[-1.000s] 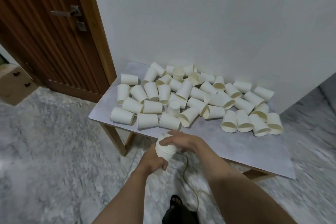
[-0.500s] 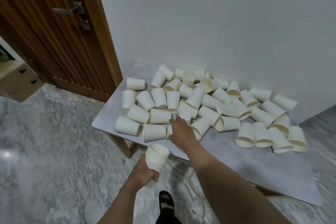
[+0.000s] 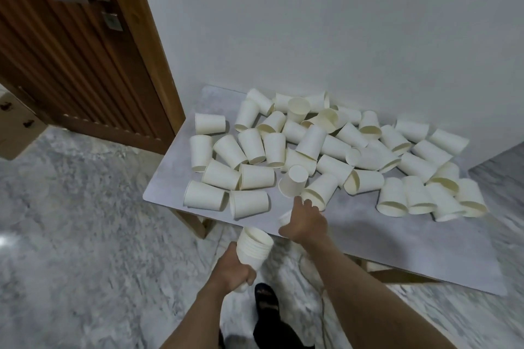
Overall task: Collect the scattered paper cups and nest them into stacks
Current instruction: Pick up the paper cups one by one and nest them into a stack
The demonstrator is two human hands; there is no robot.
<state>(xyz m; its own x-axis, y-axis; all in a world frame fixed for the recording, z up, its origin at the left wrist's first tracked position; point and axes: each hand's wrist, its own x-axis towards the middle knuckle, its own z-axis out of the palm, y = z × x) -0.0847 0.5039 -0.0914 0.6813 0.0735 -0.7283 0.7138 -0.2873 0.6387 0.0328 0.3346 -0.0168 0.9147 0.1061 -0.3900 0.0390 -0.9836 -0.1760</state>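
Nearest the camera, a dark sandal (image 3: 265,296) stands on the grey marbled floor (image 3: 71,235) between the two bare forearms. The left hand (image 3: 231,270) has its grip wrapped round the lower part of a nested stack of white paper cups (image 3: 253,245), mouth up and tilted, held in the air just off the near edge of the bench (image 3: 411,249). Just beyond and to the right of the stack, the right hand (image 3: 304,222) reaches over the bench edge with its grip curled round a single white paper cup (image 3: 285,218), only a small part of which shows beside the thumb. Its fingertips lie close to an overturned white cup (image 3: 293,180) standing base up and a cup on its side (image 3: 320,191); whether they touch is unclear. Farther on, the scattered white paper cups (image 3: 312,144) cover the grey marble-patterned top, most on their sides, touching or overlapping. Behind them rises a plain white wall (image 3: 312,22), with a brown ribbed wooden door (image 3: 71,65) at the left.
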